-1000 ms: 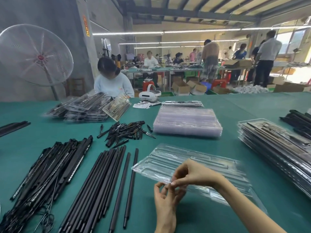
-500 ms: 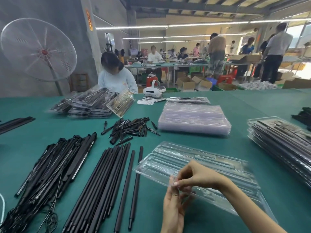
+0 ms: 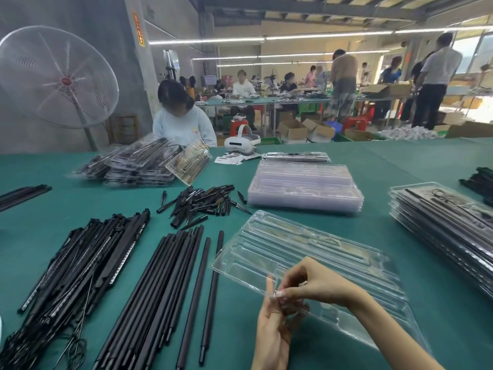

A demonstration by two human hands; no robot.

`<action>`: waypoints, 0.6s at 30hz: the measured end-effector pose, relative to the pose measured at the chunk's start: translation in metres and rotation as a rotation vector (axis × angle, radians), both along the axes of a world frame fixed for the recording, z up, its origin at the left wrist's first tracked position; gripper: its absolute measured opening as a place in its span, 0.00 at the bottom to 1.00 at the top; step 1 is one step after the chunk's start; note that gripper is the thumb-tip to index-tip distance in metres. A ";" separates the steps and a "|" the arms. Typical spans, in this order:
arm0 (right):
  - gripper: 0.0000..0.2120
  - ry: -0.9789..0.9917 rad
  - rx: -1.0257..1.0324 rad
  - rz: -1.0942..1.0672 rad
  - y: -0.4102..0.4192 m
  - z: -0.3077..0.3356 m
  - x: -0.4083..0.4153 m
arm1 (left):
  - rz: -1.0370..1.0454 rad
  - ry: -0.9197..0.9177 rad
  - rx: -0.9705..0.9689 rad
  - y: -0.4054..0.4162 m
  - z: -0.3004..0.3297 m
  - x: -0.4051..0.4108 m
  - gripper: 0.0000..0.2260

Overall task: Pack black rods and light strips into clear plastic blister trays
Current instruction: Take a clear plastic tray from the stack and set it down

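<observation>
Change: While the clear blister tray [image 3: 306,252] lay flat on the bench [image 3: 373,166] a second ago, its near-left edge now sits raised above the cloth, and the camera has tipped nearer.
Left hand [image 3: 274,332]: palm up near the bench's near edge, fingers reaching up to the tray's near rim; whether they pinch the plastic I cannot tell, since blur hides them.
Right hand [image 3: 312,284]: comes in from the near-right corner, wrist bent, fingertips bunched together at the same rim spot, touching the left fingers.
Tray: thin glossy moulded plastic, long narrow pockets, lying askew at the near middle of the bench.
Black rods [image 3: 162,292]: matte, slim, straight, laid side by side left of the tray, two of them apart from the bundle.
Light strips [image 3: 88,265]: dark flat bars with pale dotted edges, heaped toward the left edge, thin wires trailing.
Empty tray stack [image 3: 304,185]: frosted clear, squared, beyond the tray.
Filled trays [image 3: 448,225]: stacked at the right edge.
Bench: covered in teal cloth.
</observation>
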State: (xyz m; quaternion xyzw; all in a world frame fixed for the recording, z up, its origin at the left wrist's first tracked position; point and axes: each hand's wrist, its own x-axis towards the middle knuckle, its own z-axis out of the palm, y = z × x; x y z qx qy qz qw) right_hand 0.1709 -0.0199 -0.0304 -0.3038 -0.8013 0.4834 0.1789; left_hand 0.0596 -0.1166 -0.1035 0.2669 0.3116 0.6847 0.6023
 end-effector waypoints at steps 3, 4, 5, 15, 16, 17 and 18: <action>0.10 0.000 -0.027 0.011 -0.001 0.002 0.002 | -0.012 -0.006 -0.024 -0.001 0.004 0.001 0.22; 0.11 0.000 -0.033 0.013 -0.001 0.003 0.002 | -0.008 0.007 -0.032 0.000 0.006 0.002 0.23; 0.11 0.003 -0.038 0.015 -0.001 0.003 0.002 | -0.001 0.033 -0.034 0.000 0.007 0.003 0.23; 0.05 0.034 -0.090 0.015 -0.001 -0.001 0.001 | 0.054 0.219 0.035 -0.006 -0.003 -0.003 0.19; 0.05 0.044 -0.079 0.010 -0.002 -0.001 0.000 | 0.042 0.161 0.052 -0.006 0.000 -0.003 0.19; 0.07 0.058 -0.066 -0.004 -0.002 -0.003 -0.001 | 0.055 0.127 0.051 -0.008 0.002 -0.003 0.22; 0.09 0.074 -0.058 -0.029 -0.002 -0.005 -0.002 | 0.072 0.111 0.030 -0.007 0.003 -0.004 0.25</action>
